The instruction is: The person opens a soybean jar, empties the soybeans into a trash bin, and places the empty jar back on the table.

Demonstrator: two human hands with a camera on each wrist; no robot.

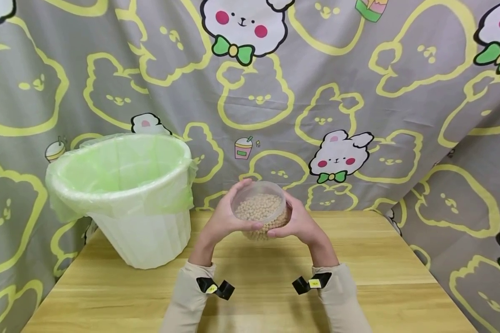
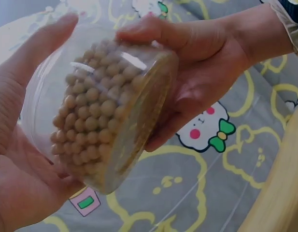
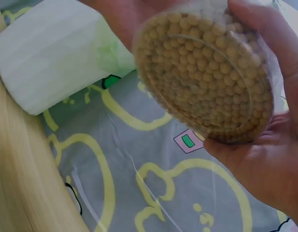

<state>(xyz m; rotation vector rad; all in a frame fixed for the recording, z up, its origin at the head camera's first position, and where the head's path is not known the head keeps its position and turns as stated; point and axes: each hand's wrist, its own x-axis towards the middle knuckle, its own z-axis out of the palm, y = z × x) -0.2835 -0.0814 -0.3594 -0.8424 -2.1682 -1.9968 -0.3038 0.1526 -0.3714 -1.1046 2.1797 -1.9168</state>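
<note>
Between both hands is a clear round plastic tub (image 1: pixel 259 217), part filled with small round beige balls that look like soybeans (image 2: pixel 88 116). My left hand (image 1: pixel 227 217) grips its left side, the thumb across the near wall. On the opposite side my right hand (image 1: pixel 298 222) holds it, thumb also in front. The tub is raised above the wooden table and tilted, its open top showing in the head view. Its flat underside, with the beans lying against it, shows in the right wrist view. No lid is visible on it.
A white bin (image 1: pixel 150 236) lined with a pale green bag (image 1: pixel 121 171) stands on the table (image 1: pixel 266 296) at the left. Behind the table hangs a grey curtain (image 1: pixel 258 120) with yellow and white cartoon animals. Black wrist cameras sit on both sleeves.
</note>
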